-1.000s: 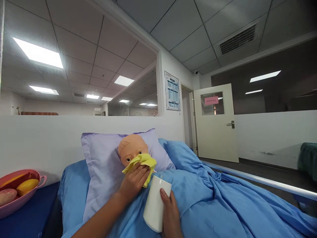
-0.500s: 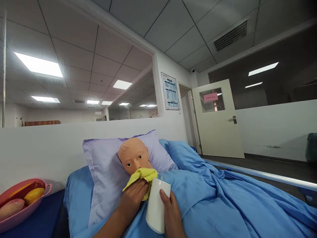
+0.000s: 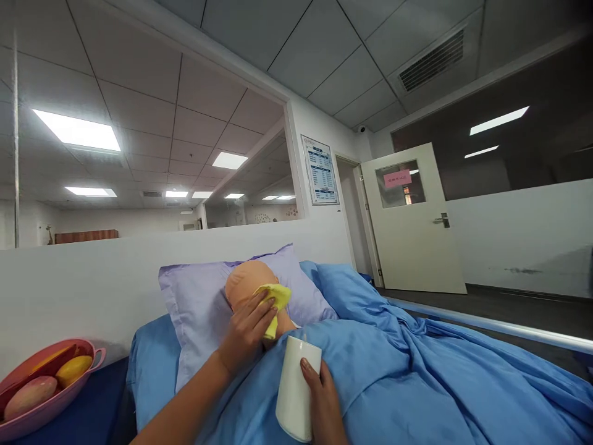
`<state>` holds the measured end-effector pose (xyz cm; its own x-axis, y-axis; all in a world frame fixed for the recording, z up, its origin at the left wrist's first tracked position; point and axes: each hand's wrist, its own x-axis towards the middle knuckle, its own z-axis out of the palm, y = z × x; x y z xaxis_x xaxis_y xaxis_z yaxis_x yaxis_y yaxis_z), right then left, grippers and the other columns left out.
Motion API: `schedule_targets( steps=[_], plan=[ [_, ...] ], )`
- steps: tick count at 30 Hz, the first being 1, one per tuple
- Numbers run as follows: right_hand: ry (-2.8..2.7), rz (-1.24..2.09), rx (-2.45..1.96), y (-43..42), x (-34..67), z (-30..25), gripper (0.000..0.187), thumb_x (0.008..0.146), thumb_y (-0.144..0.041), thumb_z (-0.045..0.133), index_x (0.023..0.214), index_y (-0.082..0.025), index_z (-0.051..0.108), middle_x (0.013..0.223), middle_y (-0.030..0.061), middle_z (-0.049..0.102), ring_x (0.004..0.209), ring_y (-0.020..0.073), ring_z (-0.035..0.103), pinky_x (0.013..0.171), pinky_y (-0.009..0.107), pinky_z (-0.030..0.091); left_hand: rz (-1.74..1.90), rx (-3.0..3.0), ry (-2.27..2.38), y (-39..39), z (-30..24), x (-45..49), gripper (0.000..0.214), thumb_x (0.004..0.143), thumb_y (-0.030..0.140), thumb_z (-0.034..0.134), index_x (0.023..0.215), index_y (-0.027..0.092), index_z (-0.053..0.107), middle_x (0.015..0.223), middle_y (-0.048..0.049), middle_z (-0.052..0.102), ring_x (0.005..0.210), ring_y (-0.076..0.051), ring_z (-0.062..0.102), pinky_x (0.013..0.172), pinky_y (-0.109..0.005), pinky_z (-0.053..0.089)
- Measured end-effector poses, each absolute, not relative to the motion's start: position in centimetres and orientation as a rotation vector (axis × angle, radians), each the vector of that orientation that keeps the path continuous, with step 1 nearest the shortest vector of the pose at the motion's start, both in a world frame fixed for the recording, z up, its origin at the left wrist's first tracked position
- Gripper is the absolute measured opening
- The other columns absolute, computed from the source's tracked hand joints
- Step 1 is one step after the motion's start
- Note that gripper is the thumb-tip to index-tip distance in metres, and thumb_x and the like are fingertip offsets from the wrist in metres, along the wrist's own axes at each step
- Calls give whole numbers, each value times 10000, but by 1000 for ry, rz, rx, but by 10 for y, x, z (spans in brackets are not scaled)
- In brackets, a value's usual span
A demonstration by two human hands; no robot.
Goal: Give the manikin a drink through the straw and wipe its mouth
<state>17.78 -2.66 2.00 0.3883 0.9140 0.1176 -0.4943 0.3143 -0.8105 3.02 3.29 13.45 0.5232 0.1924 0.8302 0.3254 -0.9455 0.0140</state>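
Note:
A manikin's head (image 3: 245, 279) rests on a lilac pillow (image 3: 199, 309). My left hand (image 3: 250, 321) presses a yellow cloth (image 3: 280, 296) against the manikin's face, its fingers closed over the cloth. Hand and cloth hide most of the face. Lower down, my right hand (image 3: 322, 395) grips a tall white cup (image 3: 296, 383) by its side, thumb near the rim. The cup is slightly tilted over the blue quilt (image 3: 384, 364). A small pale tip shows at its rim; its contents are out of sight.
To the left, a pink basket (image 3: 83, 386) of fruit stands on a dark blue surface (image 3: 109, 395). A metal bed rail (image 3: 491, 324) runs along the right side. Beyond it, a cream door (image 3: 407, 247) stands ajar. A white wall (image 3: 115, 278) is behind the pillow.
My left hand has moved the yellow cloth up from the manikin's mouth and chin over the middle of its face, covering the eyes. The right hand still holds the cup in about the same place.

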Motion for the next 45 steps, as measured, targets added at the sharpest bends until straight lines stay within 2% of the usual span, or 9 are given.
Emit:
schedule_targets(
  steps=[4,8,14,20,23,28,33,40,45],
  plan=[
    [-645,1001,-777,-23,178,18,653,661,-669,742,1095,-197,618,876,35,728,801,257,667,702,358,536,-1357,-2783,-488,46,121,39,274,948,258,551,1176,231,700,1297,-97,660,1344,-267,506,1205,-540,301],
    [-619,965,-795,-21,176,17,599,676,-646,735,1067,-201,645,823,27,718,736,246,651,645,346,527,-1358,-2826,-582,49,102,37,285,956,255,535,1190,235,695,1349,-105,622,1374,-271,470,1237,-545,229],
    [-668,955,-748,-16,176,15,512,658,-607,761,978,-217,672,781,13,691,701,221,622,612,318,506,-993,-2733,-382,44,74,28,376,978,155,436,1306,192,616,1298,-150,657,1331,-257,522,1170,-492,383],
    [-648,972,-754,-22,174,21,537,639,-627,753,977,-218,667,754,34,680,689,258,630,600,366,518,-761,-2761,-327,28,74,20,344,983,161,428,1247,201,646,1225,-149,694,1279,-251,570,1136,-465,421],
    [-657,984,-749,-25,175,23,532,639,-630,750,972,-222,669,754,37,677,696,275,640,593,376,519,-878,-2798,-261,18,104,22,304,957,136,494,1186,205,681,1186,-146,713,1242,-257,600,1086,-429,473],
    [-688,1021,-805,-30,179,23,582,676,-645,728,1054,-213,628,804,15,679,679,224,628,573,317,492,-1080,-2423,-157,27,140,33,214,935,122,542,1080,151,698,1201,-138,709,1279,-270,567,1081,-497,487],
    [-699,1043,-818,-27,179,17,626,706,-659,705,1130,-216,579,841,9,676,729,220,631,606,303,493,-938,-2051,-106,46,113,35,196,947,129,527,1081,100,667,1116,-125,726,1197,-240,617,1028,-422,549],
    [-707,979,-768,-17,176,7,553,744,-591,710,1136,-213,613,894,22,698,735,204,637,594,281,495,-1000,-2048,-196,45,83,30,171,944,128,533,1024,106,682,1112,-105,724,1157,-226,633,1043,-402,537],
    [-693,993,-744,-20,177,8,597,731,-565,734,1178,-189,608,908,41,704,792,230,664,661,322,538,-1022,-2127,-202,37,64,25,181,953,108,503,1002,101,677,1029,-93,733,1097,-205,655,1035,-381,539]
  ],
)
